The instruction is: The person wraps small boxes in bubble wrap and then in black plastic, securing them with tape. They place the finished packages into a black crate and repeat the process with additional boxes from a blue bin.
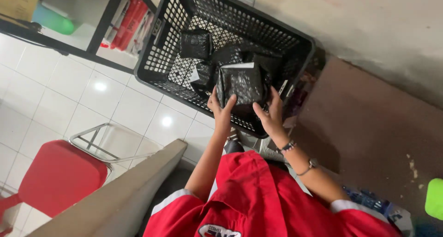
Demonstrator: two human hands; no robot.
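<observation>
Black parcel (242,84), black basket (295,45), red chair (57,174).

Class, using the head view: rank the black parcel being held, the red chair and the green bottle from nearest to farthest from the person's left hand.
1. Black parcel: touching the left hand, over the basket.
2. Red chair: lower left, on the floor.
3. Green bottle: top left, on the shelf.

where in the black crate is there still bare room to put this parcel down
Bare mesh shows along the crate's left wall and far side behind the small parcel. The near right is crowded: wrapped parcels pile there under the held parcel between left hand and right hand.
</observation>
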